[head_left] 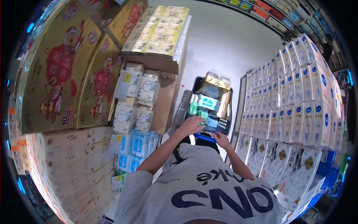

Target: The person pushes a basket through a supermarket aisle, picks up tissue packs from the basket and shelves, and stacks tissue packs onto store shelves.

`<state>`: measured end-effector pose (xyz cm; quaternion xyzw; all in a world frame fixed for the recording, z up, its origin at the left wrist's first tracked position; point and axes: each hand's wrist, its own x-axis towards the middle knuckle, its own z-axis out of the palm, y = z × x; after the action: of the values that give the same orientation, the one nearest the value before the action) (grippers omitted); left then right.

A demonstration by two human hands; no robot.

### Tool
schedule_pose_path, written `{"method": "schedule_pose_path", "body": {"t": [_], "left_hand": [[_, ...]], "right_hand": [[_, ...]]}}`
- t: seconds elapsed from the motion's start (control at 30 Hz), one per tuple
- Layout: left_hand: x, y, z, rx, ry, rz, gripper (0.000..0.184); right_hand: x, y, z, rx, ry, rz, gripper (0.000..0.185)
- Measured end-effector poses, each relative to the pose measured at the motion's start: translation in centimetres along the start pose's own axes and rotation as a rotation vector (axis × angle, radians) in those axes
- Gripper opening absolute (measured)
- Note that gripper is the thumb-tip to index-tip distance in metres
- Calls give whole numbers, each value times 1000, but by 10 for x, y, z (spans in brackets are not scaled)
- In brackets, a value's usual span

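Observation:
A dark basket [222,128] stands in front of me with packages in it. Inside are a gold package [214,86], a blue and white pack [207,102] and a green item [193,106]. My left hand [192,125] reaches over the basket's near left edge, its fingers at a green package; whether they grip it cannot be made out. My right hand [221,140] is closed near the right end of the blue handle [205,138], with its fingers curled; what it holds, if anything, is too small to tell.
On the left stand gold boxes [61,71], white wipe packs [125,115] in a cardboard box [166,104] and blue wipe packs [140,143]. Stacked white tissue packs [291,123] line the right side. Pale floor [223,41] stretches beyond the basket towards shelves [261,13].

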<state>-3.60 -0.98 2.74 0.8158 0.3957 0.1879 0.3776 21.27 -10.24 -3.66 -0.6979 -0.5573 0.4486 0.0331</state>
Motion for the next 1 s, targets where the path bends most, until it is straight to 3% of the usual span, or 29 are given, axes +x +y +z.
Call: {"method": "schedule_pose_path", "body": {"t": [0.07, 0.13, 0.27, 0.33, 0.37, 0.4, 0.5, 0.73, 1.0], "left_hand": [[11, 9, 18, -78, -158, -97, 27], [11, 13, 36, -122, -188, -86, 29], [3, 9, 79, -386, -250, -119, 29], [-5, 11, 88, -60, -245, -215, 27], [-5, 10, 97, 4, -136, -270, 26], [-2, 12, 97, 2, -151, -269, 26], [12, 15, 99, 23, 88, -373, 28], [39, 8, 88, 63, -27, -414, 24], [94, -7, 78, 128, -81, -469, 25]], "right_hand": [[-23, -31, -12, 20, 13, 0, 55], [-35, -37, -21, -110, 80, -267, 58], [-20, -19, -14, -342, -39, -192, 42], [-14, -22, -15, -429, -42, -151, 36], [-14, -23, -17, -464, -79, -143, 33], [-12, -24, -20, -500, -115, -135, 30], [0, -15, -24, -468, -159, -187, 33], [24, -14, -44, -403, -273, -229, 32], [66, -19, -80, -403, -165, -298, 31]]}}
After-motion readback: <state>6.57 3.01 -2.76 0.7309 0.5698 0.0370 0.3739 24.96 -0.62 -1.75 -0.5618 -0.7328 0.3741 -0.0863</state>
